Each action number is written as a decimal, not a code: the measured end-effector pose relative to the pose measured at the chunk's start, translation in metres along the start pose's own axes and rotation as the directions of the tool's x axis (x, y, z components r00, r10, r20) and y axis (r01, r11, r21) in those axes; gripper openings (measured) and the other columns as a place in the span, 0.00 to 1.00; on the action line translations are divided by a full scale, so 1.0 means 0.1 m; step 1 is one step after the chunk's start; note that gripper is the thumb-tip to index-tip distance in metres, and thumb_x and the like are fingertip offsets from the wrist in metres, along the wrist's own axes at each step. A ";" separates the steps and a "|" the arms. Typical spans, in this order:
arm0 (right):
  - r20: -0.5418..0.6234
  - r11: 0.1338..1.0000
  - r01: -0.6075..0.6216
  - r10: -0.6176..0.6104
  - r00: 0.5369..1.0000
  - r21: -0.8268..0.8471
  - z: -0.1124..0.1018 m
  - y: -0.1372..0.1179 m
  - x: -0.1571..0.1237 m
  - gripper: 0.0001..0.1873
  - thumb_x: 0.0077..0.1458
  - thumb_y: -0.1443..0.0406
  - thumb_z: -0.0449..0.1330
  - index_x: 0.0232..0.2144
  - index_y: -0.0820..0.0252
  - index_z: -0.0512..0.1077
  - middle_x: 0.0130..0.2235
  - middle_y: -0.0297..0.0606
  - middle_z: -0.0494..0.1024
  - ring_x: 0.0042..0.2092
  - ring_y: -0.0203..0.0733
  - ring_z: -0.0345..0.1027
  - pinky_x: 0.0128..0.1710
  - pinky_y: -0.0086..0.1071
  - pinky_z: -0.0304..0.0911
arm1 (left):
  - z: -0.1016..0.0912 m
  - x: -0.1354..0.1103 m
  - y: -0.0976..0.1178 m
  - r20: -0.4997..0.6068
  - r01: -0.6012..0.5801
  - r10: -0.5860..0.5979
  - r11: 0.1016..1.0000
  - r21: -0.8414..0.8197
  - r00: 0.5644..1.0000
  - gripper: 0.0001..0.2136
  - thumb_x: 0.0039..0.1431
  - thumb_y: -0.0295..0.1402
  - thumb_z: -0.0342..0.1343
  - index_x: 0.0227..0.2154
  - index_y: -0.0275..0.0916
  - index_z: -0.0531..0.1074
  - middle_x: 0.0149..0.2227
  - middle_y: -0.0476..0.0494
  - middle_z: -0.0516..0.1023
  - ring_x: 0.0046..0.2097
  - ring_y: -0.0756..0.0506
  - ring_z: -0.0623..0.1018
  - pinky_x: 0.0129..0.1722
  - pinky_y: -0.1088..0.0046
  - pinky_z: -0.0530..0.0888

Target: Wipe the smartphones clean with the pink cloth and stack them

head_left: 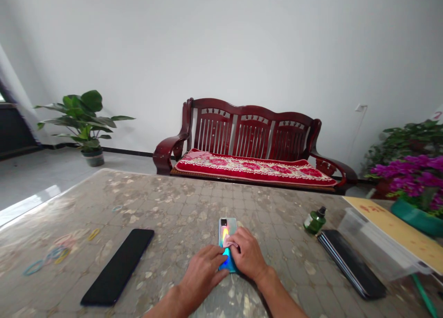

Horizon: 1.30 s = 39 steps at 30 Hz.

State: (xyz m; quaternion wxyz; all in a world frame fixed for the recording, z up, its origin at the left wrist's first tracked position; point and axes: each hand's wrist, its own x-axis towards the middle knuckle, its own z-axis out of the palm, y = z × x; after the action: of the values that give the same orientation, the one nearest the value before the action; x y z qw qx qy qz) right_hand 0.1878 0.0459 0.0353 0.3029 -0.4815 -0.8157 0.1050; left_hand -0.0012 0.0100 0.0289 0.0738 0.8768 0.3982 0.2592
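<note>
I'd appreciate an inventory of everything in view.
Tablecloth: one, grey, foreground
Smartphone: one, iridescent, centre
Cloth: one, pink, on smartphone
Phone-like slabs: two, black, left and right
Elastic bands: several, multicoloured, left
Pump bottle: one, green, right
Plastic box: one, clear, right
Sheet: one, yellow, atop box
Stick: one, green, right
Flowerpot: one, teal, right
Flowers: several, purple, in flowerpot
Leafy plants: two, green, left and right
Bench: one, dark red, centre
Seat mat: one, red floral, on bench
Socket: one, white, right
Wall: one, white, background
Left hand: one, on smartphone
Right hand: one, holding cloth
</note>
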 end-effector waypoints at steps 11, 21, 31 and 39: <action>-0.099 0.992 0.111 -0.104 0.990 0.063 0.05 0.08 -0.03 0.11 0.54 0.74 0.56 0.33 0.56 0.76 0.33 0.36 0.72 0.40 0.41 0.65 0.40 0.31 0.59 | -0.04 0.04 -0.02 0.006 0.075 -0.075 0.997 0.017 0.997 0.12 0.63 0.26 0.51 0.42 0.46 0.77 0.45 0.47 0.81 0.46 0.44 0.78 0.49 0.66 0.74; -0.079 0.992 0.107 -0.101 0.992 0.070 0.03 0.06 -0.02 0.10 0.54 0.74 0.57 0.34 0.55 0.76 0.34 0.36 0.72 0.40 0.41 0.64 0.40 0.31 0.58 | -0.30 0.52 -0.32 0.293 0.122 -0.217 0.942 0.311 0.931 0.38 0.49 0.13 0.49 0.64 0.45 0.59 0.69 0.37 0.55 0.69 0.35 0.55 0.64 0.51 0.58; -0.066 0.990 0.122 -0.117 0.991 0.075 0.03 0.06 -0.02 0.10 0.54 0.74 0.57 0.33 0.56 0.74 0.34 0.36 0.71 0.41 0.42 0.64 0.41 0.32 0.59 | -0.38 0.93 -0.61 0.664 -0.081 -0.048 0.984 0.162 0.746 0.47 0.44 0.20 0.64 0.66 0.54 0.52 0.69 0.37 0.53 0.66 0.31 0.61 0.60 0.53 0.66; -0.068 0.986 0.130 -0.124 0.990 0.104 0.02 0.06 0.00 0.11 0.53 0.75 0.56 0.33 0.56 0.73 0.35 0.36 0.71 0.43 0.42 0.64 0.42 0.33 0.59 | -0.37 1.03 -0.51 0.670 -0.324 0.126 0.929 0.179 0.732 0.46 0.43 0.23 0.68 0.65 0.46 0.53 0.69 0.31 0.50 0.66 0.30 0.59 0.61 0.54 0.64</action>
State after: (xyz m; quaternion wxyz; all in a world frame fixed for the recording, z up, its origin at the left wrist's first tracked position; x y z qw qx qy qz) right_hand 0.1911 0.0491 0.0304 0.3596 -0.4144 -0.8281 0.1147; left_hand 0.0030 0.1171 0.0840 0.0479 0.9550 0.2703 -0.1126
